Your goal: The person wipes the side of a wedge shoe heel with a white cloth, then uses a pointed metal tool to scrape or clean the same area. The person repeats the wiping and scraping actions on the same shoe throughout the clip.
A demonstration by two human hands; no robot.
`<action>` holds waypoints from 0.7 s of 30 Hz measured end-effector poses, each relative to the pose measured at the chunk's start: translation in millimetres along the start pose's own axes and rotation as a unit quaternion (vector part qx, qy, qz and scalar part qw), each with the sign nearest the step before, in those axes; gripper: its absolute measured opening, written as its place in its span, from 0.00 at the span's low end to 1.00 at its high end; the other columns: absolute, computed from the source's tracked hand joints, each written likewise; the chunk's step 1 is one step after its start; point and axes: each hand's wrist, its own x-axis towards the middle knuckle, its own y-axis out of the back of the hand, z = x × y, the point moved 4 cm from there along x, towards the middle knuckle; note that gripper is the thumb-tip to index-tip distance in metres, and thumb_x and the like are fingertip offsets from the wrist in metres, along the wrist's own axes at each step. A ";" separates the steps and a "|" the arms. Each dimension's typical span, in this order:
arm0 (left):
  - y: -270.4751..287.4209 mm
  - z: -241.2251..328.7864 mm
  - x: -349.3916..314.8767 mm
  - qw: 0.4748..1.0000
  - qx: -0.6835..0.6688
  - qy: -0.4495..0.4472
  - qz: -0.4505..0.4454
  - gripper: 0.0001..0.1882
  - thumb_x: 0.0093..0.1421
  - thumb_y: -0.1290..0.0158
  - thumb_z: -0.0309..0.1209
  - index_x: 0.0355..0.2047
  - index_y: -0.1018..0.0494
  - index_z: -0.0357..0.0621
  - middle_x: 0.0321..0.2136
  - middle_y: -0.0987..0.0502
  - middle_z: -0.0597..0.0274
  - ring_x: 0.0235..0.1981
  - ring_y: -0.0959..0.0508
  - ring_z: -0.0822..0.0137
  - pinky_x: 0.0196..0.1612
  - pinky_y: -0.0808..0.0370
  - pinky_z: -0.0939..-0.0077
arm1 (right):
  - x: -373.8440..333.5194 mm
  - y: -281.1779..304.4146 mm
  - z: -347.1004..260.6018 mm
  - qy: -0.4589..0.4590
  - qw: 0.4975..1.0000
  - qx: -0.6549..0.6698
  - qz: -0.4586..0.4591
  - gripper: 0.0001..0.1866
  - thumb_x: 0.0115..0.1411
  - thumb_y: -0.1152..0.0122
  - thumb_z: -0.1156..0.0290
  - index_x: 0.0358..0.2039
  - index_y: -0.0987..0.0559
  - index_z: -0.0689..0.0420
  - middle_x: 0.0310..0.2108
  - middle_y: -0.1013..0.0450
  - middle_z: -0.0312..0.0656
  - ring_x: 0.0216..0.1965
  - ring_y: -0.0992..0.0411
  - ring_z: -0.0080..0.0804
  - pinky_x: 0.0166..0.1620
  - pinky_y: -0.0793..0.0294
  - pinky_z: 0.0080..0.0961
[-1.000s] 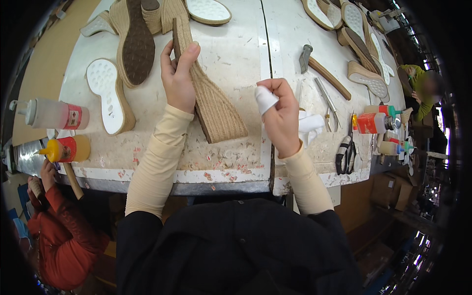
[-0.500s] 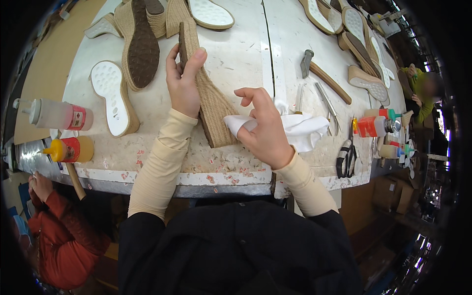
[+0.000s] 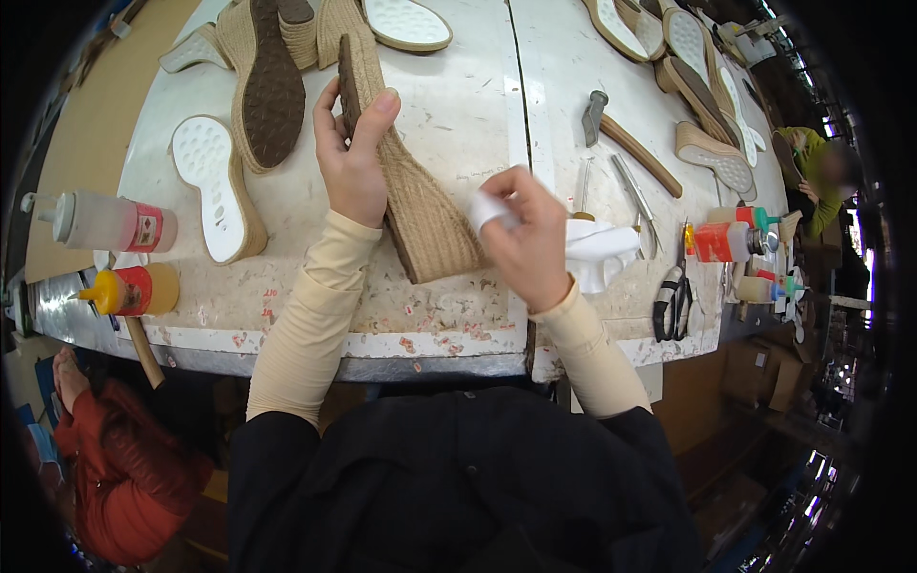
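My left hand (image 3: pixel 355 160) is closed around the toe end of a wedge shoe sole (image 3: pixel 420 205), which stands on its edge with its woven, rope-like side facing me. A strip of its brown tread shows along the left. Beside the thick heel, my right hand (image 3: pixel 525 234) pinches a white cloth (image 3: pixel 594 250); a blurred fold wraps the fingers and the rest hangs behind the hand onto the table. The cloth at the fingers sits close to the heel edge; whether it touches cannot be made out.
More wedge soles (image 3: pixel 218 191) lie at the left and far right. On the right are a hammer (image 3: pixel 635 153), tweezers (image 3: pixel 638 202), black-handled snips (image 3: pixel 672 304) and glue bottles (image 3: pixel 716 242). A yellow bottle (image 3: pixel 143 289) and a clear bottle (image 3: pixel 115 224) stand left. Co-workers sit at both sides.
My right hand has lifted and shifted a little right, drawing the cloth from the sole's lower side toward its heel edge. The sole and my left hand have moved only slightly.
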 end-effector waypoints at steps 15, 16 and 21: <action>8.2 -12.6 6.0 0.999 0.048 -0.014 0.016 0.27 0.58 0.45 0.43 0.50 0.39 0.41 0.33 0.28 0.58 0.24 0.28 0.73 0.24 0.27 0.79 | -9.5 96.5 -24.7 0.021 0.993 0.037 0.113 0.06 0.60 0.46 0.78 0.38 0.26 0.63 0.27 0.28 0.35 0.26 0.34 0.17 0.28 0.35 0.14; 9.8 -13.3 6.7 0.998 0.055 -0.021 0.021 0.27 0.58 0.45 0.43 0.50 0.39 0.41 0.33 0.28 0.58 0.24 0.28 0.73 0.24 0.27 0.78 | -18.7 119.5 -27.0 -0.001 0.986 0.079 0.146 0.05 0.62 0.46 0.77 0.37 0.25 0.62 0.27 0.29 0.34 0.23 0.36 0.14 0.25 0.38 0.12; 13.0 -17.5 6.8 0.999 0.014 0.032 0.034 0.34 0.58 0.44 0.40 0.59 0.44 0.36 0.37 0.28 0.56 0.35 0.26 0.69 0.35 0.27 0.78 | -63.9 243.4 -43.5 0.054 0.929 0.015 0.365 0.07 0.64 0.48 0.74 0.41 0.27 0.61 0.27 0.30 0.34 0.16 0.44 0.11 0.18 0.47 0.12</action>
